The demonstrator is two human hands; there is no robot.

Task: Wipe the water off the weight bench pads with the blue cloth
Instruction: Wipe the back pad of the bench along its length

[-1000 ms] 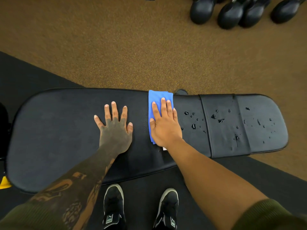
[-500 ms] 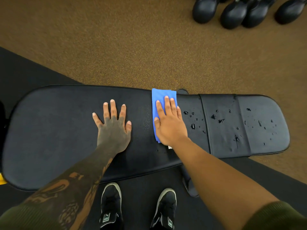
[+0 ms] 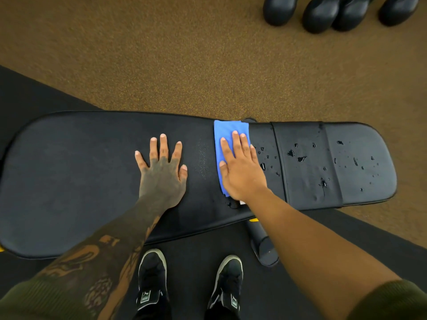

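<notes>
A black weight bench lies across the view, with a long back pad (image 3: 76, 176) on the left and a shorter seat pad (image 3: 360, 162) on the right. Water drops (image 3: 298, 155) dot the seat pad and the right end of the long pad. The blue cloth (image 3: 227, 132) lies flat on the long pad near its right end. My right hand (image 3: 242, 169) presses flat on the cloth, fingers together. My left hand (image 3: 163, 172) rests flat on the dry part of the long pad, fingers spread, holding nothing.
Several black dumbbells (image 3: 323, 12) sit on the brown speckled floor (image 3: 184, 65) at the far right. My two black shoes (image 3: 152, 276) stand on a black mat before the bench. A black bench foot (image 3: 263, 245) sticks out under my right forearm.
My right hand has slid the blue cloth a little to the right along the pad, towards the drops. A faint damp streak shows left of the cloth. My left hand stays put.
</notes>
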